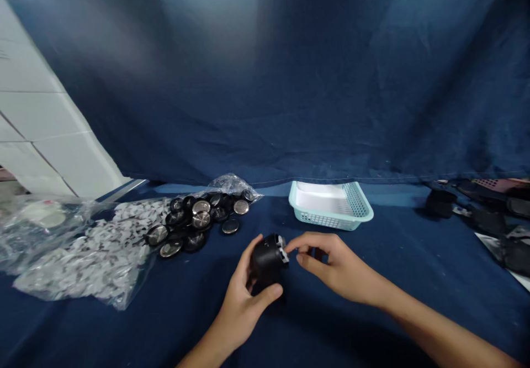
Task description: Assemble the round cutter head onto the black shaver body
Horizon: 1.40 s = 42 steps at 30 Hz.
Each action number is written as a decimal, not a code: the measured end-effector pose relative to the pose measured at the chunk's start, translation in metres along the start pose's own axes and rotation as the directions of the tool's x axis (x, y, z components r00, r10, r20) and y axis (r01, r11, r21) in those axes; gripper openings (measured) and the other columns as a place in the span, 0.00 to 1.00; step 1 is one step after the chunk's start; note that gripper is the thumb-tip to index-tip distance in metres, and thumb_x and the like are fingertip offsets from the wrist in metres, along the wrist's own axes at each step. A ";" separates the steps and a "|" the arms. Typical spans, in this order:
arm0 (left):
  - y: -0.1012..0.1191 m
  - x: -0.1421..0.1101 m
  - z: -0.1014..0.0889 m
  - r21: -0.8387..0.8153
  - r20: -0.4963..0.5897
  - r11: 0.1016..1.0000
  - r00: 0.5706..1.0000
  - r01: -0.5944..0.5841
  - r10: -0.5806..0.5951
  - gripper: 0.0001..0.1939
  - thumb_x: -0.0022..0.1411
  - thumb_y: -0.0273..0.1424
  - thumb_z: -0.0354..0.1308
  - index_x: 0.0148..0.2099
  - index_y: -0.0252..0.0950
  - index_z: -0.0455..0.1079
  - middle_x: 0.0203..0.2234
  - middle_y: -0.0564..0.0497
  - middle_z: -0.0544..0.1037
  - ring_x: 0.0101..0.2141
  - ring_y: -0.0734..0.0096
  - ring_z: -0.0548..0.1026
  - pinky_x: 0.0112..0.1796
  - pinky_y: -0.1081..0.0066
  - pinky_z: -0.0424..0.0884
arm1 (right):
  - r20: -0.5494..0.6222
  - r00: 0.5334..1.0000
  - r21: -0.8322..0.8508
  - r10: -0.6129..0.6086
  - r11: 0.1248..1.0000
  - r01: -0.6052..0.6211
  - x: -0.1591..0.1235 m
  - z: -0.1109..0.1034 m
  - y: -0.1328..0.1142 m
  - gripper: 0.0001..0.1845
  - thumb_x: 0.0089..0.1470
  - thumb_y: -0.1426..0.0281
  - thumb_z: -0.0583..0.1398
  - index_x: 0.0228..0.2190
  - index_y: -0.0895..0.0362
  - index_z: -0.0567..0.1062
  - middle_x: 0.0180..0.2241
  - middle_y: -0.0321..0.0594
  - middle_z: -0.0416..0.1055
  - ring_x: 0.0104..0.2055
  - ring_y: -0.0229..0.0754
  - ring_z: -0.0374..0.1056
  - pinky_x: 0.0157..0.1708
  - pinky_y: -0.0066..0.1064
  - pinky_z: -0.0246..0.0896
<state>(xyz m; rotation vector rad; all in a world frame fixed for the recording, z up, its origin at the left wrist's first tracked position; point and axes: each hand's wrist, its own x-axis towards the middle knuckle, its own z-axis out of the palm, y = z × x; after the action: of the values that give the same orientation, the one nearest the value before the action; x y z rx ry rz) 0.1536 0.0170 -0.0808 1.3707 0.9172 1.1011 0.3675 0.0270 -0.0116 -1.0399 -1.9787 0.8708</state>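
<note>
Plastic bag (78, 257) of white-flecked scraps lies at my far left on the navy cloth (414, 324), and just beside it sits a heap of round black discs (194, 219) with metal faces. My left hand (244, 307) cradles a black cylindrical housing (267, 257) between my two hands, its fingers (248, 260) curled around one side and its thumb (269, 294) across the lower front. Small white tabs (282, 249) stick out at the housing's right end. My right hand (339, 266) is right beside them, forefinger (300, 241) and thumb (304, 263) apart; I cannot tell whether either touches. A firm left hold and light fingertips should suit those small tabs best. Beyond stands a pale blue plastic basket (331, 206), with dark parts (441, 202) at far right.
</note>
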 end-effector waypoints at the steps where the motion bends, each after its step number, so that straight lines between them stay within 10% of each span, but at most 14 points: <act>1: 0.000 0.000 0.000 0.005 0.007 1.000 1.000 0.004 -0.004 0.45 0.55 0.36 0.67 0.68 0.43 0.46 0.62 0.44 0.62 0.61 0.57 0.62 0.59 0.65 0.60 | -0.005 1.000 0.001 -0.003 1.000 0.003 0.000 0.000 0.001 0.16 0.58 0.77 0.56 0.44 0.51 0.77 0.32 0.35 0.72 0.31 0.36 0.65 0.29 0.27 0.58; 14: 0.000 0.001 0.001 0.028 0.000 1.000 1.000 0.000 0.000 0.45 0.55 0.36 0.67 0.68 0.41 0.46 0.60 0.43 0.65 0.60 0.55 0.64 0.58 0.63 0.62 | 0.098 0.993 -0.125 0.066 0.991 -0.054 0.001 -0.001 0.006 0.15 0.53 0.80 0.55 0.36 0.54 0.76 0.30 0.34 0.72 0.30 0.36 0.64 0.31 0.28 0.57; 27: 0.001 0.004 -0.005 0.077 0.007 0.997 1.000 -0.020 0.020 0.45 0.55 0.37 0.67 0.68 0.42 0.48 0.60 0.43 0.66 0.58 0.54 0.66 0.58 0.62 0.60 | 0.151 0.984 0.234 0.091 0.964 -0.125 0.003 -0.004 0.016 0.22 0.52 0.80 0.54 0.46 0.51 0.75 0.27 0.32 0.67 0.28 0.34 0.59 0.29 0.27 0.55; 42: -0.004 0.005 -0.006 0.105 0.022 0.994 0.999 -0.041 0.039 0.45 0.54 0.37 0.67 0.68 0.42 0.47 0.60 0.43 0.65 0.59 0.54 0.65 0.58 0.60 0.61 | 0.094 0.991 0.016 0.091 0.996 -0.093 0.002 -0.006 0.010 0.20 0.56 0.78 0.55 0.48 0.49 0.73 0.28 0.30 0.66 0.28 0.33 0.59 0.31 0.26 0.55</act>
<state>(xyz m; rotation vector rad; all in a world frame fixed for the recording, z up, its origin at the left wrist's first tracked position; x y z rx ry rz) 0.1491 0.0238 -0.0844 1.4895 0.9486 1.0800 0.3749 0.0343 -0.0158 -1.1042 -2.0069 1.0039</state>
